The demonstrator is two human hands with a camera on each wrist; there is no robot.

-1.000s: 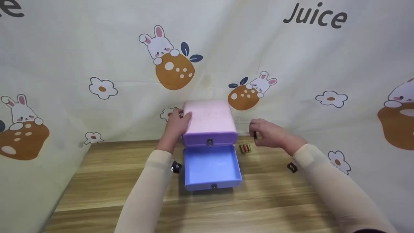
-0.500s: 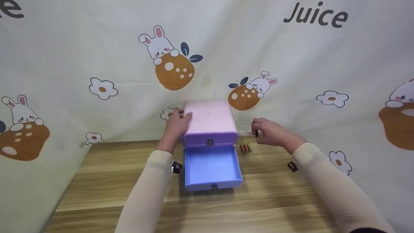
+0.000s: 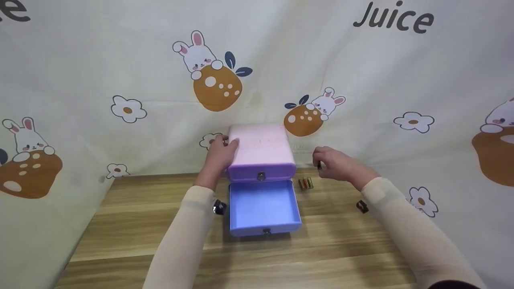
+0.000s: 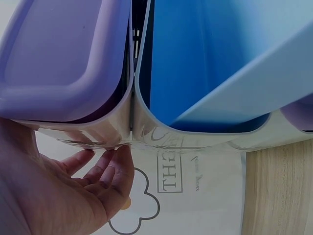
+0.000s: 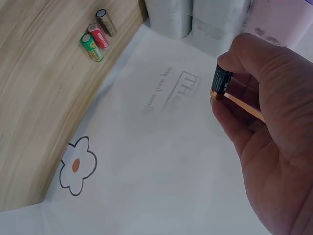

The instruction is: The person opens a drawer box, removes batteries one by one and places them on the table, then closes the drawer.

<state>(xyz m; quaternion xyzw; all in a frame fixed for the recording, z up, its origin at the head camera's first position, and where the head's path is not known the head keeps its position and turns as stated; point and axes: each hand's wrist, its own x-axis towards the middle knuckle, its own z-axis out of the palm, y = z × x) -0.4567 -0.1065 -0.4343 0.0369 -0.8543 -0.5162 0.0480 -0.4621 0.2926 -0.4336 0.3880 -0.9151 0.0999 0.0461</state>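
My left hand point(image 3: 221, 154) lies against the left side of a pink drawer unit point(image 3: 261, 144); in the left wrist view its bent fingertips touch the side wall. The upper purple drawer point(image 3: 261, 172) is closed. Below it, a blue drawer point(image 3: 263, 204) is pulled out, with nothing visible inside. My right hand point(image 3: 335, 163), raised right of the unit, pinches a black-and-copper battery point(image 5: 221, 81) between thumb and fingers. A copper-coloured edge behind that battery is partly hidden by the hand. Green point(image 5: 92, 47), red point(image 5: 98, 36) and dark brown point(image 5: 106, 22) batteries lie side by side on the table.
The wooden table point(image 3: 136, 228) meets a pale printed cloth point(image 3: 257, 96) behind the unit. Small black objects appear beside the left sleeve point(image 3: 200, 204) and the right sleeve point(image 3: 385, 192); their kind is unclear.
My right hand has lifted slightly and shifted a little right, still pinching the battery. My left hand, the drawer unit and the table batteries have stayed in place.
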